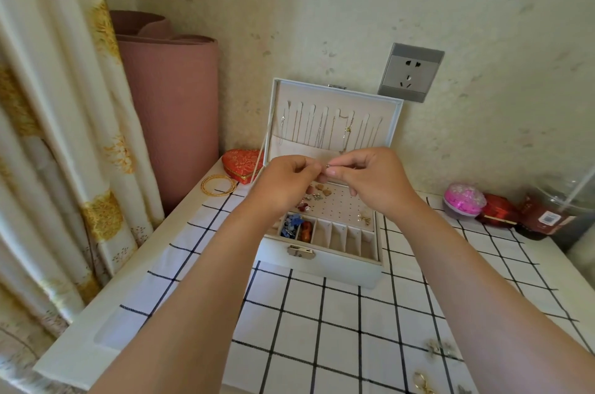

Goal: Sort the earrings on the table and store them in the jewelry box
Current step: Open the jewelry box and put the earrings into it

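Note:
A white jewelry box (322, 268) stands open on the checked tablecloth, its lid upright with several necklaces hanging inside. Both hands are raised over the box's perforated earring panel (341, 203). My left hand (286, 179) and my right hand (370, 174) meet fingertip to fingertip, pinching a tiny silver earring (328, 166) between them. Several earrings sit on the panel's left part, and a pearl pair (363, 217) at its right. Blue and red pieces fill the two leftmost front compartments (296, 229). More earrings (441, 349) lie on the cloth at the lower right, with a gold one (423, 384) near the frame's bottom.
A red heart-shaped box (243, 163) and gold bangles (219, 186) lie left of the jewelry box. A rolled pink mat (170, 110) and a curtain stand at the left. A pink round container (463, 200), a red box and a glass jar sit at the right. A wall socket (410, 73) is behind.

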